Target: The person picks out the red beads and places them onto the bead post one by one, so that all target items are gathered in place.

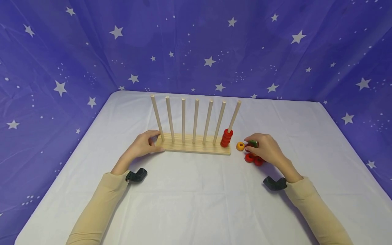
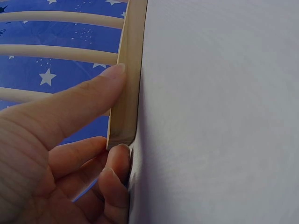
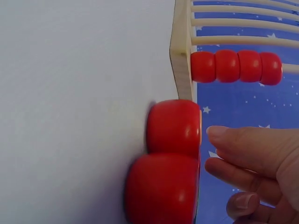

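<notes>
A wooden peg stand (image 1: 196, 147) has a row of upright rods on a flat base. Several red beads (image 1: 226, 137) are stacked on its rightmost rod. My left hand (image 1: 144, 143) grips the base's left end, thumb on the front edge and fingers around the far side and end, as the left wrist view shows. My right hand (image 1: 264, 148) hovers over loose beads right of the stand. Its thumb and forefinger are bent and apart, with no bead between them in the right wrist view. A green bead (image 1: 253, 143) shows by its fingers, partly hidden.
Loose red beads (image 1: 249, 157) and a yellow bead (image 1: 240, 146) lie on the white tablecloth (image 1: 196, 197) near the right hand; the hand covers part of the group. A purple star-patterned cloth (image 1: 190, 44) hangs behind and beside the table. Dark wrist mounts (image 1: 136, 175) sit at both sleeves.
</notes>
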The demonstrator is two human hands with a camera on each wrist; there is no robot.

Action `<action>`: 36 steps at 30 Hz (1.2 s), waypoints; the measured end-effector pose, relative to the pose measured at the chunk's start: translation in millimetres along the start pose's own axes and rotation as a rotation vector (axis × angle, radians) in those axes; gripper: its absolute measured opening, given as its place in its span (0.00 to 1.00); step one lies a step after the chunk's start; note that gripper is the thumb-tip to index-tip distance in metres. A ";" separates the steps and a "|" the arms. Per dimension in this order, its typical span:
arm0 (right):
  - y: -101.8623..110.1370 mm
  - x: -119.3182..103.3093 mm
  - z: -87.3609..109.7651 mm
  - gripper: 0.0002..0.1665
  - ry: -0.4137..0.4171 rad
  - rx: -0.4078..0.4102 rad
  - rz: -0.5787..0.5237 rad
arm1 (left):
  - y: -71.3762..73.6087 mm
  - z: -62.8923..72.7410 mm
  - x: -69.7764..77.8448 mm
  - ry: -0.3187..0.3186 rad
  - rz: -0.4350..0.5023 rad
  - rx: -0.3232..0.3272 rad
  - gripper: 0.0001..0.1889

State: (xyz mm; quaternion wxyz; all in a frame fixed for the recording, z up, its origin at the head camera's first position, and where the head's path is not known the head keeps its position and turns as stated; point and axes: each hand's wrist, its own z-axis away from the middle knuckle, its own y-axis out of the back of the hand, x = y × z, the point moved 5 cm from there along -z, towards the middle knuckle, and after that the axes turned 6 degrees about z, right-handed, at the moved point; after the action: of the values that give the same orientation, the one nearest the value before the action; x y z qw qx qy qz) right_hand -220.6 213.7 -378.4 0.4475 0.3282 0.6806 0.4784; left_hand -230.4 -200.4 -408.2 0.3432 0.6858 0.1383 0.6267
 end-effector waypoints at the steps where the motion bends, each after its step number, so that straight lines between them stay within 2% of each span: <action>1: -0.2 0.5 0.7 0.16 -0.005 -0.007 0.003 | 0.0 0.1 0.0 0.001 0.000 0.000 0.38; 20: -5.2 6.9 3.9 0.19 -0.057 -0.063 0.067 | 0.4 -0.4 -1.7 0.004 0.001 0.001 0.38; 36: -8.5 6.5 4.7 0.19 -0.063 -0.054 0.076 | -0.2 0.1 -1.7 0.006 0.010 -0.003 0.38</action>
State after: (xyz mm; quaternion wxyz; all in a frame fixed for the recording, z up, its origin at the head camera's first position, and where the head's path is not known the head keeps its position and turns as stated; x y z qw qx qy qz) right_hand -218.9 218.2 -389.0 0.4589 0.3564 0.6399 0.5028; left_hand -230.6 -201.3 -409.6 0.3406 0.6842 0.1348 0.6306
